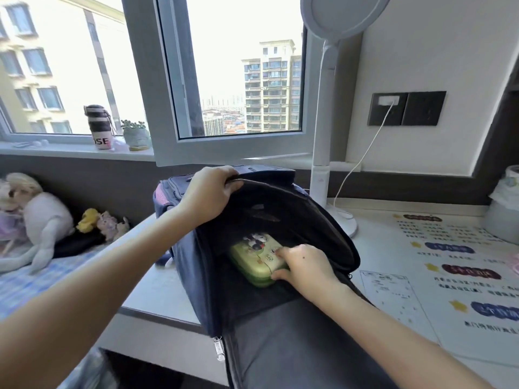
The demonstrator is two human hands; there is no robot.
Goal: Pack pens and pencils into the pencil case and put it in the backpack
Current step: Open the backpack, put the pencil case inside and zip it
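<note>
Green pencil case (pixel 254 258), cartoon lid, closed, inside backpack (pixel 196 262); your right hand (pixel 302 266) grips its end; your left hand (pixel 209 193) clasps the flap.

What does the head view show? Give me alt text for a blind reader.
A person's right hand holds a green pencil case inside an open dark blue backpack on a desk, while the left hand grips its top flap.
</note>
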